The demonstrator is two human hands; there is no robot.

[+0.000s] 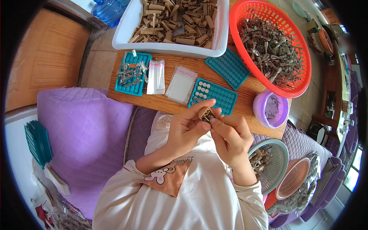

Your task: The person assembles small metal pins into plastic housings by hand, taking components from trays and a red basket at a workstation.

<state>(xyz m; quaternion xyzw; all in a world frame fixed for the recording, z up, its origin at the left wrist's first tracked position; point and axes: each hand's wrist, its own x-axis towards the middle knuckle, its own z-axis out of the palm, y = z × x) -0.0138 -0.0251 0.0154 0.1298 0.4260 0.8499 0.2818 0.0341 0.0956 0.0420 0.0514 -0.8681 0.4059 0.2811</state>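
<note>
A small tan plastic casing (206,114) is held up over my lap, its hollow end turned toward me. My left hand (184,130) grips it between thumb and fingers from the left. From the right, the closed fingers of my right hand (232,136) pinch its lower end, with the thumb at the opening. A small dark part shows inside the casing, too small to name. Just beyond my hands lies a teal tray (224,97) of round pockets, with several white and silvery discs (201,90) in its left part.
On the wooden table (245,119) are a white bin (172,48) of tan casings, a red basket (303,76) of dark wired parts, a purple tub (283,115), clear bags (180,86) and a second teal tray (134,90). A grey basket (281,168) stands at my right.
</note>
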